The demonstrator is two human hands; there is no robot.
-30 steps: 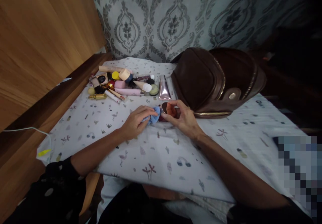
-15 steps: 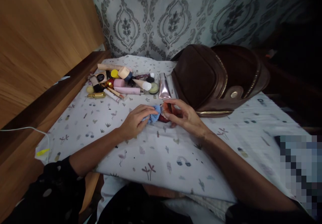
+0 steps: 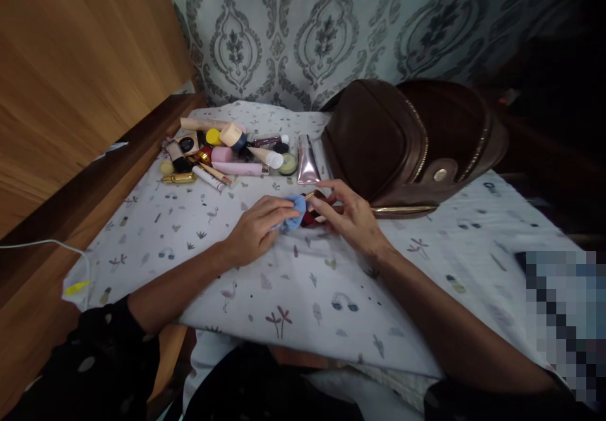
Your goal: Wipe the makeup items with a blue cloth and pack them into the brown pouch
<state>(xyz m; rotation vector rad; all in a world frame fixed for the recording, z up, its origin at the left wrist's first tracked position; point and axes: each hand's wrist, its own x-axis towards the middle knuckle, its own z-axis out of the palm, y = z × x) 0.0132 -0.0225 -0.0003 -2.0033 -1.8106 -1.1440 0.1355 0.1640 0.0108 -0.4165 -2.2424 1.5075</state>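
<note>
My left hand (image 3: 255, 228) is closed around a crumpled light-blue cloth (image 3: 294, 211), which presses against the left side of a small dark red container (image 3: 309, 218). Fingers and thumb of my right hand (image 3: 350, 218) grip that container from the other side. A gold-coloured part shows near its top; the rest is covered by the fingers and cloth, so its exact kind is unclear. Just beyond my hands lies a shiny pink tube (image 3: 307, 163). Behind my right hand stands a brown leather backpack (image 3: 367, 140).
Several cosmetics lie in a group at the back left, among them a pink tube (image 3: 239, 168), a gold tube (image 3: 178, 178) and a round pale-green jar (image 3: 287, 165). A wooden panel (image 3: 95, 42) borders the left. A white cable (image 3: 47, 242) hangs over the left edge of the patterned cloth (image 3: 284, 307).
The dark red container has turned in my right hand, so its gold part now shows. The blue cloth has shifted slightly against it.
</note>
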